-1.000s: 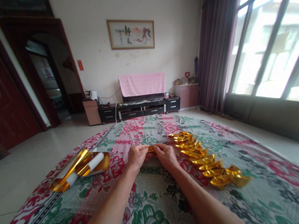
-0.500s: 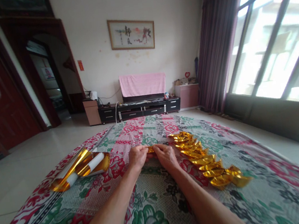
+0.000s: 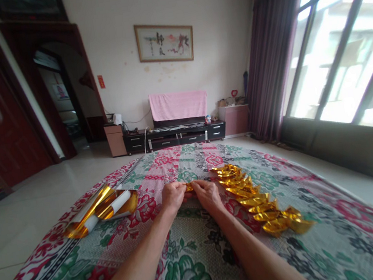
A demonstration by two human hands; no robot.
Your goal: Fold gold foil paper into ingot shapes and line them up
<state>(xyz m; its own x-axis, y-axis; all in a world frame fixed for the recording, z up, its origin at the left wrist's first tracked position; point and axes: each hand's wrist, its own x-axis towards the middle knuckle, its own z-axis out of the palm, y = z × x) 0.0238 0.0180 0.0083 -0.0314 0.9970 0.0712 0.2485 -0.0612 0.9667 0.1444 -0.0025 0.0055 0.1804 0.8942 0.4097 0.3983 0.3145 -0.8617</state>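
"What's the shiny stuff?"

"A row of folded gold pieces [image 3: 256,200], foil-like and creased, boat-shaped with pointed ends, overlapping at the far end."

"What are they lying on?"

"A textured, woven-looking cloth [image 3: 186,276] with red, green and dark flowers. Well left of the row are gold sheets [image 3: 103,212], loosely curled, smooth and mirror-bright, with white undersides."

"And the hands?"

"Both just left of the row's far part. The left hand [image 3: 174,195] pinches one end of a small gold piece [image 3: 189,187], thumb and fingers closed down on it; the right hand [image 3: 207,194] grips the other end likewise."

"Its shape?"

"Only a narrow strip shows between the fingertips; I can't tell its full form."
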